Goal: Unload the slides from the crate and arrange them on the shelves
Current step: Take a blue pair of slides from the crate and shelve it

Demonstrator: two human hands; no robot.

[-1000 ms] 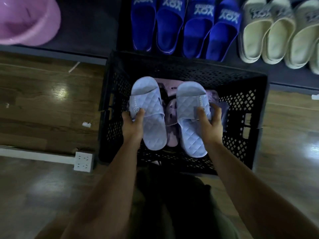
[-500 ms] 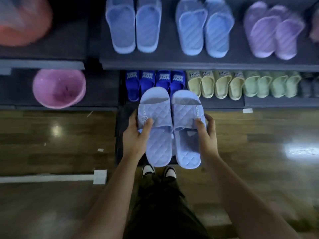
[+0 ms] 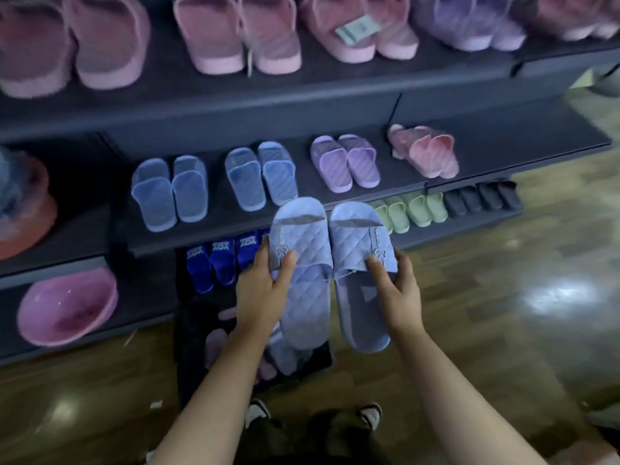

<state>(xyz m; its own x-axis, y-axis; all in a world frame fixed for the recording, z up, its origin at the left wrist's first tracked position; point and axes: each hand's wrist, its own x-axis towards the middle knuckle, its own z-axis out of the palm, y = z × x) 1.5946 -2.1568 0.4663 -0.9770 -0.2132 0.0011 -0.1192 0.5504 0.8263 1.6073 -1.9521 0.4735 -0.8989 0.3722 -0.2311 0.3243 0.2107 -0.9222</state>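
Step in hand: transfer, crate to shelf. Left hand [image 3: 265, 290] grips left slide [image 3: 303, 263], thumb over strap, fingers beneath. Right hand [image 3: 397, 290] grips right slide [image 3: 355, 297] likewise. Pair held side by side at centre, above crate [image 3: 191, 330] at 7 o'clock. Next move, as judged: carry toward 12 o'clock, set down level on middle shelf [image 3: 503, 144], near blue pairs [image 3: 188, 193] at 10 o'clock.

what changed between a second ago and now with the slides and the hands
The two light blue quilted slides rose out of the black crate, came together side by side, and are now held up in front of the shelves. The left hand and right hand kept their grip, one slide each; nothing was released. The crate stayed on the floor with other slides inside.
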